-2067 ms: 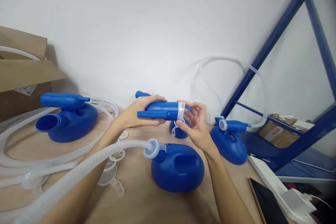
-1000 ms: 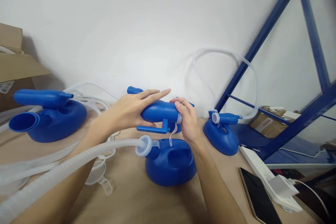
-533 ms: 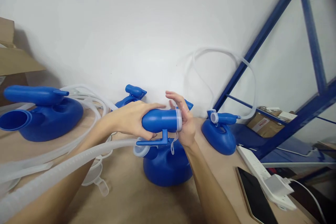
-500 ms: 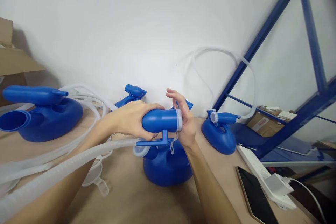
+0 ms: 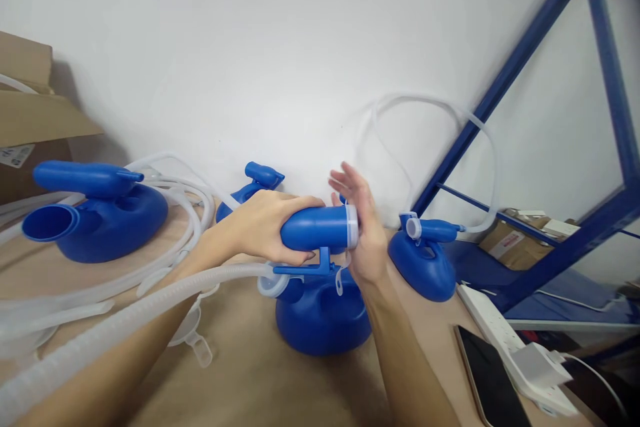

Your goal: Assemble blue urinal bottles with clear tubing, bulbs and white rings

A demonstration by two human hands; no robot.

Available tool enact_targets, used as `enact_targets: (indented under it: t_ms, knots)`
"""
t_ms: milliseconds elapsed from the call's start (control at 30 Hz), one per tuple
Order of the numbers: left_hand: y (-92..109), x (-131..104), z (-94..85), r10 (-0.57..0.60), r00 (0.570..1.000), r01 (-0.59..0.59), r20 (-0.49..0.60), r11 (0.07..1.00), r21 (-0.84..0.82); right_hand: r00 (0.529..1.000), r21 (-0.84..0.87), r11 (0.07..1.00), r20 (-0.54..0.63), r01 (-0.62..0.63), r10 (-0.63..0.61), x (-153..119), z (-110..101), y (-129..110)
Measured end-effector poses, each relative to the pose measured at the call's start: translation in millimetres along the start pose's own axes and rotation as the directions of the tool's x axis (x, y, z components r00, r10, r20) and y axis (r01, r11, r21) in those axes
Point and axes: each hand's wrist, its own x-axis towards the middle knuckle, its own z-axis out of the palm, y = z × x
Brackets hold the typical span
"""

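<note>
My left hand (image 5: 265, 223) wraps round a blue cylinder (image 5: 315, 227) lying sideways in the middle. A translucent cap (image 5: 353, 226) covers its right end, with a small tab hanging below. My right hand (image 5: 367, 233) has its palm against or close by that cap, fingers spread and pointing up. Under the cylinder is a blue angled bracket (image 5: 305, 269), joined to a ribbed clear hose (image 5: 165, 297) running to the lower left. Just below stands a blue jug (image 5: 323, 320) with a translucent lid (image 5: 273, 283) on its spout.
An open-mouthed blue jug (image 5: 115, 227) and coiled hoses (image 5: 195, 197) are at left, near a cardboard box (image 5: 40, 113). Another jug (image 5: 423, 267), a phone (image 5: 493, 377) and a power strip (image 5: 515, 347) are at right, beside a blue metal frame (image 5: 510, 67).
The view has shifted, so most things appear farther right. My right hand's fingers have straightened and spread more. My left hand still grips the cylinder.
</note>
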Motion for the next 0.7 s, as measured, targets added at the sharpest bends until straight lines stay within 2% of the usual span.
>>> enact_targets:
  t_ms: [67,133,200,267,300,367,467,600,700]
  knots:
    - [-2.7,1.5,2.7,-0.008,0.998,0.005,-0.058,0.998,-0.056,0.996,-0.038,0.999,-0.082,0.024,-0.027,2.4,-8.3,-4.7]
    - [-5.6,2.0,3.5,-0.038,0.990,0.027,-0.136,0.997,-0.077,0.995,-0.045,0.999,-0.104,-0.010,0.006,5.0,-20.5,-9.5]
    - [-10.0,0.9,2.6,-0.094,0.966,0.077,-0.241,0.994,-0.081,0.994,-0.070,0.992,-0.012,-0.105,0.104,6.6,-33.2,-15.0]
    - [-15.8,-1.0,0.8,-0.168,0.929,0.153,-0.331,0.986,-0.070,0.966,-0.145,0.972,0.154,-0.185,0.207,6.4,-42.7,-21.8]
    - [-18.7,-1.9,-0.1,-0.204,0.911,0.194,-0.359,0.979,-0.065,0.946,-0.192,0.961,0.219,-0.201,0.241,5.6,-45.4,-25.4]
    - [-23.1,-3.0,-1.8,-0.253,0.886,0.248,-0.388,0.967,-0.063,0.929,-0.282,0.942,0.264,-0.184,0.260,3.3,-47.1,-31.8]
    - [-24.3,-2.2,-3.5,-0.282,0.856,0.279,-0.433,0.958,-0.071,0.960,-0.373,0.925,0.229,-0.069,0.164,0.5,-43.5,-35.5]
    - [-21.3,-0.2,-4.7,-0.287,0.842,0.283,-0.457,0.956,-0.078,0.977,-0.404,0.903,0.199,0.146,-0.069,-0.6,-34.4,-27.7]
    - [-19.8,0.0,-3.7,-0.284,0.838,0.286,-0.465,0.956,-0.070,0.980,-0.400,0.895,0.066,0.196,-0.185,-3.0,-21.5,-17.0]
